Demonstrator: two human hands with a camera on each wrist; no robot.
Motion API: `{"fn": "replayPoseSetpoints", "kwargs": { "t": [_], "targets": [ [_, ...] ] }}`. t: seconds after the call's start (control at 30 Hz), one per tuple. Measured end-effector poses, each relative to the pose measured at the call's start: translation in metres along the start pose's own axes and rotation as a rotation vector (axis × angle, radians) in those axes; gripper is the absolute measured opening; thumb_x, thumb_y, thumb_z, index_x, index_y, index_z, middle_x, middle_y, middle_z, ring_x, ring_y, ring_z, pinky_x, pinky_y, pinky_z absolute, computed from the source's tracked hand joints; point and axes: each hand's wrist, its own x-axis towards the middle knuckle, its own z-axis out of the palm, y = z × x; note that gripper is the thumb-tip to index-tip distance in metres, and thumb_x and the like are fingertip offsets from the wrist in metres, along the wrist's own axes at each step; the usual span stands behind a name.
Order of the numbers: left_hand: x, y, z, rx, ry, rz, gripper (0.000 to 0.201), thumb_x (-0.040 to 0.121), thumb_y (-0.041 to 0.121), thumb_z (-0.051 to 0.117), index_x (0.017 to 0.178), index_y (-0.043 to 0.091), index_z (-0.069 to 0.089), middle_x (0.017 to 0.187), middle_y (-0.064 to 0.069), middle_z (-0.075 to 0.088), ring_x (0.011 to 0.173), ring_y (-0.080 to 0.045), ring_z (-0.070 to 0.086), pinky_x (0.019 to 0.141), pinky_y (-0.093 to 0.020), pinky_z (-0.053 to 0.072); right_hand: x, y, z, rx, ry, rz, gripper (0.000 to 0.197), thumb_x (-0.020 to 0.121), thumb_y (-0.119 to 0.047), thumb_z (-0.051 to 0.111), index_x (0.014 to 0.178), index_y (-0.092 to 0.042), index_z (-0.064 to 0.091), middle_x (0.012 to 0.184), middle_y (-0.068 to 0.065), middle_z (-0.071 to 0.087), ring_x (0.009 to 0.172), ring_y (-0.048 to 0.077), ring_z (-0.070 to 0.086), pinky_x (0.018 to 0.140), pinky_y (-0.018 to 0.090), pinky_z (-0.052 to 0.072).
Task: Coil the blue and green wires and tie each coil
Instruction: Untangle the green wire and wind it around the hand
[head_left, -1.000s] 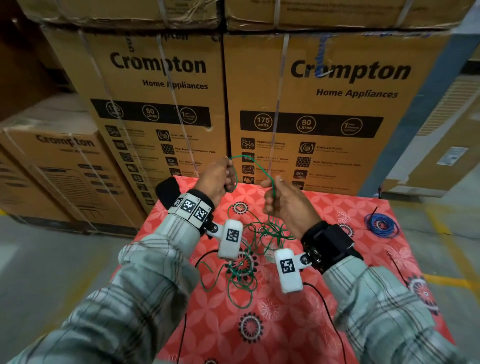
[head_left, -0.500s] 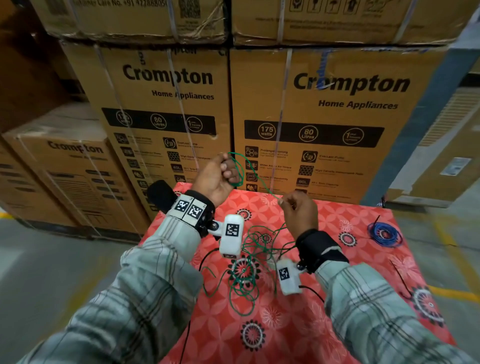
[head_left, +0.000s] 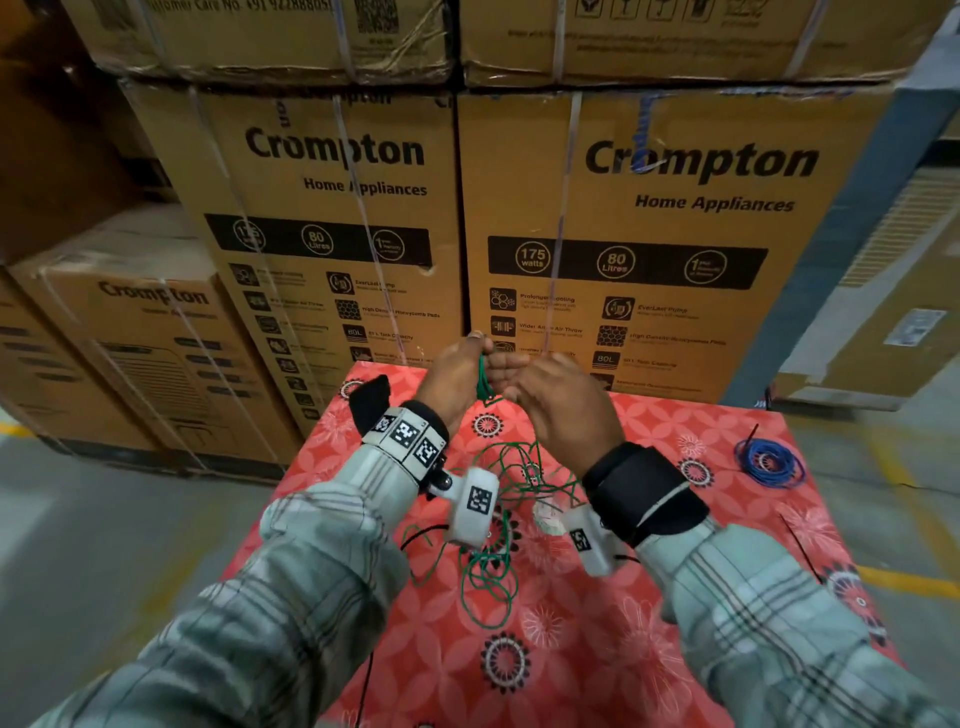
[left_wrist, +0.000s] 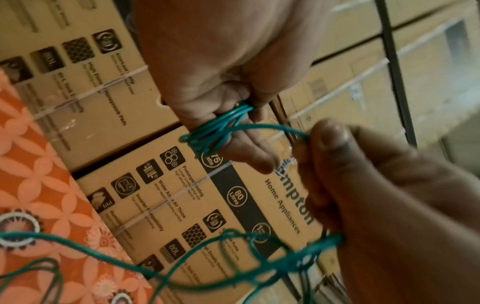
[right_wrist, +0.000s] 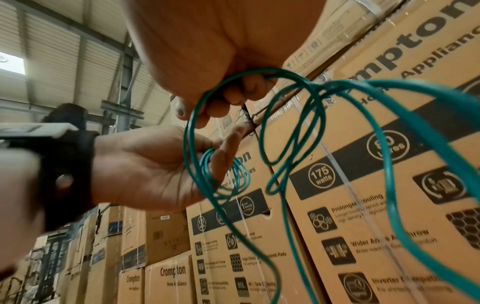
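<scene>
My left hand (head_left: 475, 364) is raised over the far edge of the red cloth. Small loops of the green wire (left_wrist: 218, 127) sit round its fingers, pinned at the thumb. Right beside it, my right hand (head_left: 550, 400) pinches the same green wire (right_wrist: 259, 74) between thumb and curled fingers (right_wrist: 228, 98). From there the strand hangs down to a loose tangle (head_left: 488, 577) on the cloth. The blue wire (head_left: 770, 463) lies coiled on the cloth at the far right, well away from both hands.
A red flowered cloth (head_left: 623, 654) covers the table. Stacked Crompton cardboard boxes (head_left: 675, 234) stand just behind its far edge, with more boxes (head_left: 130, 338) to the left. A thin black tie (head_left: 800, 545) lies near the right edge. Grey floor surrounds the table.
My right hand has swung left and up, from a gap apart to right against my left hand, carrying the green strand to the loops. My left hand stays raised.
</scene>
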Motion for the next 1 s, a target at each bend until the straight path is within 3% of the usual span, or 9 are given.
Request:
{"fn": "replayPoseSetpoints", "kwargs": {
  "t": [0.07,0.2,0.33,0.43,0.57,0.73,0.9,1.0],
  "targets": [
    [-0.005,-0.007,0.002,0.125,-0.029,0.010,0.027,0.102,0.015,0.029,0.081,0.012,0.045,0.057,0.001,0.063,0.046,-0.010,0.058,0.049,-0.021,0.048,0.007,0.002,-0.009,-0.051,-0.010,0.009,0.021,0.095,-0.024,0.046,0.084,-0.016,0.062,0.079,0.002,0.061,0.076,0.024,0.051,0.064,0.036,0.044],
    [-0.012,-0.014,0.004,0.282,-0.102,-0.047,0.035,0.103,0.017,0.026,0.086,0.007,0.056,0.067,-0.006,0.067,0.056,-0.014,0.066,0.052,-0.021,0.048,0.021,0.009,-0.019,-0.078,-0.059,0.017,0.031,0.091,-0.030,0.039,0.075,-0.013,0.059,0.073,0.004,0.057,0.075,0.024,0.050,0.066,0.036,0.041],
    [-0.016,-0.015,0.007,0.365,-0.145,-0.068,0.034,0.103,0.017,0.024,0.088,0.010,0.053,0.056,-0.002,0.063,0.039,-0.011,0.052,0.043,-0.019,0.036,0.028,0.022,-0.016,-0.061,-0.117,0.111,0.026,0.090,-0.032,0.046,0.077,-0.015,0.061,0.077,0.000,0.059,0.079,0.022,0.051,0.070,0.041,0.045],
    [-0.015,-0.017,0.003,0.316,-0.176,-0.119,0.031,0.103,0.021,0.031,0.079,0.012,0.049,0.046,0.003,0.042,0.033,-0.008,0.030,0.039,-0.017,0.021,0.029,0.030,-0.017,0.007,-0.106,0.160,0.026,0.089,-0.039,0.051,0.073,-0.019,0.058,0.073,-0.005,0.056,0.075,0.018,0.049,0.067,0.037,0.043],
    [-0.013,-0.014,-0.006,0.236,-0.284,-0.221,0.032,0.099,0.022,0.030,0.071,0.019,0.046,0.042,0.011,0.026,0.032,-0.005,0.017,0.043,-0.025,0.010,0.023,0.039,-0.012,0.151,-0.052,0.273,0.031,0.084,-0.038,0.067,0.067,-0.017,0.053,0.064,-0.004,0.054,0.062,0.015,0.048,0.055,0.032,0.036],
    [-0.014,-0.010,-0.012,0.102,-0.293,-0.292,0.035,0.098,0.026,0.028,0.065,0.022,0.038,0.041,0.012,0.021,0.030,-0.004,0.014,0.039,-0.025,0.008,0.008,0.046,0.002,0.267,-0.049,0.299,0.039,0.093,-0.042,0.055,0.067,-0.013,0.050,0.063,0.005,0.052,0.060,0.021,0.047,0.056,0.039,0.038],
    [-0.008,0.003,-0.018,-0.131,-0.264,-0.248,0.033,0.096,0.023,0.029,0.065,0.024,0.039,0.040,0.012,0.022,0.029,-0.003,0.017,0.034,-0.020,0.016,-0.009,0.050,0.024,0.255,-0.126,0.258,0.025,0.093,-0.016,0.055,0.069,-0.019,0.048,0.067,-0.012,0.042,0.067,0.015,0.043,0.061,0.030,0.029],
    [-0.003,0.013,-0.018,-0.182,-0.239,-0.205,0.033,0.098,0.023,0.027,0.067,0.024,0.039,0.041,0.012,0.023,0.029,-0.002,0.018,0.032,-0.018,0.019,-0.018,0.050,0.037,0.269,-0.163,0.262,0.013,0.085,-0.010,0.055,0.075,-0.017,0.059,0.075,-0.009,0.050,0.075,0.015,0.049,0.069,0.029,0.035]
  ]
}}
